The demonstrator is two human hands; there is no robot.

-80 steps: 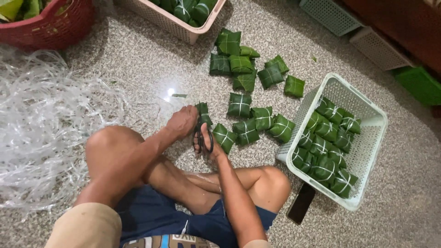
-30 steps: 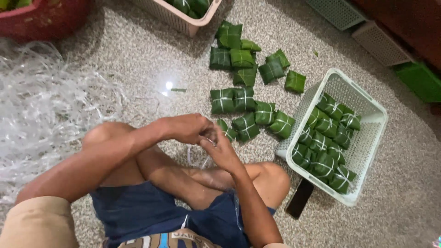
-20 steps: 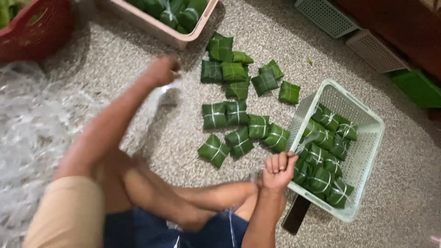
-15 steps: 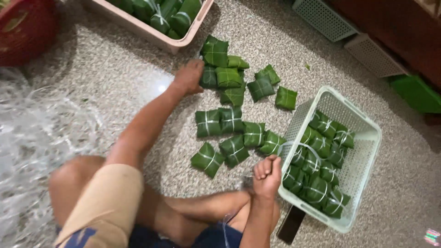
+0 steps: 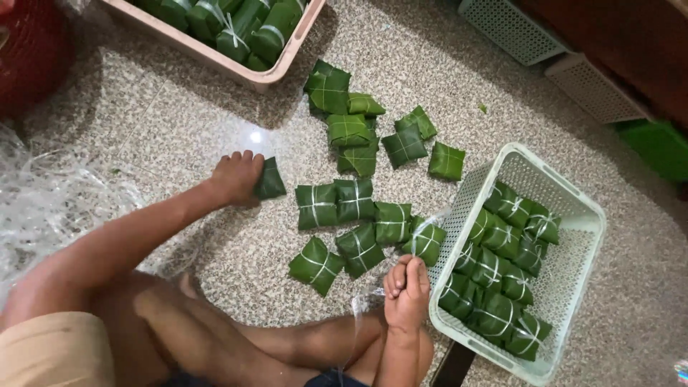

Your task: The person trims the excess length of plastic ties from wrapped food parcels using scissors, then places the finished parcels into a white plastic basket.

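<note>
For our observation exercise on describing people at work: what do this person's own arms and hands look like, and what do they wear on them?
Both arms are bare along all that shows. The left hand and right hand wear no gloves, and no ring, watch or bracelet shows. No sleeve reaches either forearm; only a tan cloth edge, seemingly clothing, shows at the lower left.

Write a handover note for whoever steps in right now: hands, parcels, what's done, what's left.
Left hand: gripping one leaf parcel on the floor.
Right hand: closed on a thin plastic string, beside the white basket.
Done: the white basket is partly filled with tied parcels.
Left: loose parcels on the floor; more in the pink tub.
String pile lies on the person's left.
</note>
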